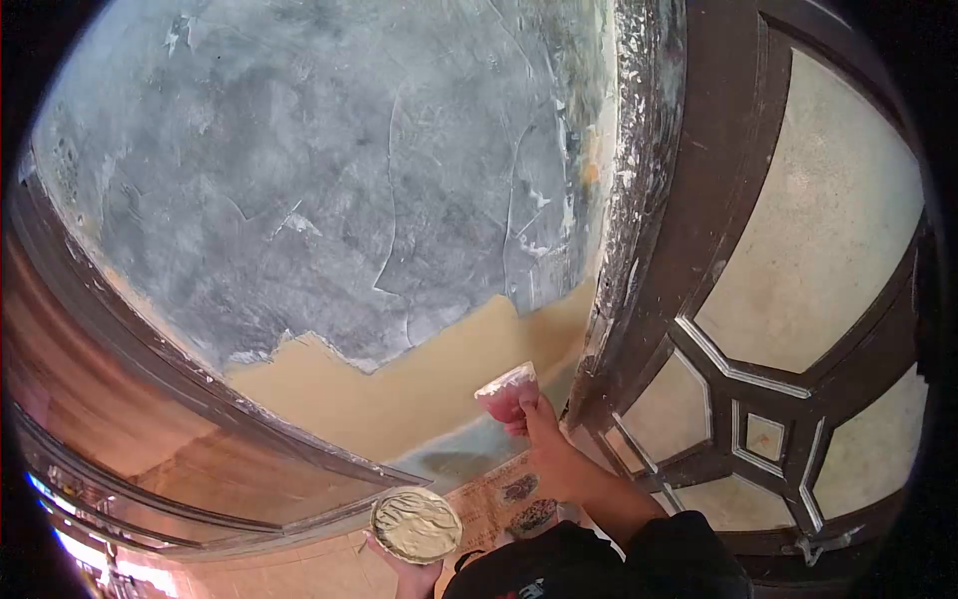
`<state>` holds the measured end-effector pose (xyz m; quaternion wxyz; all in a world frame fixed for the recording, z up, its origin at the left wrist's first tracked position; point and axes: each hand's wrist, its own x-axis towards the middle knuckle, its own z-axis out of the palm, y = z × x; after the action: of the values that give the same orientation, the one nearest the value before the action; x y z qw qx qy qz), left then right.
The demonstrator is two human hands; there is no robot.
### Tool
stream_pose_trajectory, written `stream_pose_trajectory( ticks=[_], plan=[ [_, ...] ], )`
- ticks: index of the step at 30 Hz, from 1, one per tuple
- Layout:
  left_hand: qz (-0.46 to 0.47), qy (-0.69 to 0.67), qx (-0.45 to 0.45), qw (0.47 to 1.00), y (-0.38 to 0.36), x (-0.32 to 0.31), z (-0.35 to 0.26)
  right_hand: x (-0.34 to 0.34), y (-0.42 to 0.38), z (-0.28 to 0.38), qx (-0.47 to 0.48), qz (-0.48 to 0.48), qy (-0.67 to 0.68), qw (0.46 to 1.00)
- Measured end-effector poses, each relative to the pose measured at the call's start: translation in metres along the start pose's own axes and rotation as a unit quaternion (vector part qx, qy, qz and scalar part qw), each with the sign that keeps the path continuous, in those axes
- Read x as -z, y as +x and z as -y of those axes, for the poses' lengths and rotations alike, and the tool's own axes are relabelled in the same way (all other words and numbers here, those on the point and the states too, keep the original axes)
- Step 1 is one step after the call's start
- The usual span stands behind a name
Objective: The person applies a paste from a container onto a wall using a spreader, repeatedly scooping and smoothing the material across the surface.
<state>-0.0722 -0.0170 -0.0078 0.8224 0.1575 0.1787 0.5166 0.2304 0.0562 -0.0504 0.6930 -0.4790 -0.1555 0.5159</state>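
Note:
My left hand (411, 575), low in the view, is closed around a shallow round tub (457, 536) of pale cream putty (416, 523). The putty's surface is furrowed. In my right hand (542, 424) is a red putty spreader (505, 396), its wide edge turned up and coated with whitish putty. The spreader is in front of the lower wall, near the right corner; whether it touches cannot be told. Rough blue-grey coating (299, 180) covers most of the wall, ending in a jagged lower edge above a smooth tan band (399, 399).
On the right stands a dark brown door or panel (738, 200) with pale insets, beside a putty-splattered frame (634, 130). Dark trim (249, 419) and a shiny brown surface (130, 369) border the wall at left. A patterned mat or tile strip (519, 489) lies below on the floor.

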Motion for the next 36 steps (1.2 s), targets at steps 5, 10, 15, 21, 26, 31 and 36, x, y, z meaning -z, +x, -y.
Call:
stream_pose_trajectory(
  ticks=[5,10,15,21,26,31,36],
  plan=[
    [0.003,0.097,-0.008,0.995,0.003,-0.008,0.009,-0.052,0.003,0.069,0.128,0.020,-0.028,0.991],
    [0.028,0.130,-0.041,0.990,0.004,-0.017,0.020,-0.053,0.021,0.063,0.125,0.066,-0.019,0.990],
    [-0.068,0.056,-0.013,0.996,0.001,-0.025,0.026,0.004,0.013,-0.023,0.027,0.026,-0.062,0.997],
    [-0.105,0.017,-0.015,0.994,-0.002,-0.033,0.036,-0.048,-0.009,0.043,0.048,0.048,0.018,0.998],
    [-0.022,0.134,-0.070,0.988,0.001,-0.046,0.047,-0.071,0.005,0.087,0.096,0.121,-0.002,0.988],
    [-0.101,-0.019,-0.041,0.994,-0.003,-0.030,0.050,0.004,0.018,-0.019,0.012,0.031,-0.016,0.999],
    [-0.117,0.031,-0.061,0.991,-0.007,-0.028,0.055,0.020,0.002,-0.023,-0.063,0.040,-0.042,0.996]
  ],
)
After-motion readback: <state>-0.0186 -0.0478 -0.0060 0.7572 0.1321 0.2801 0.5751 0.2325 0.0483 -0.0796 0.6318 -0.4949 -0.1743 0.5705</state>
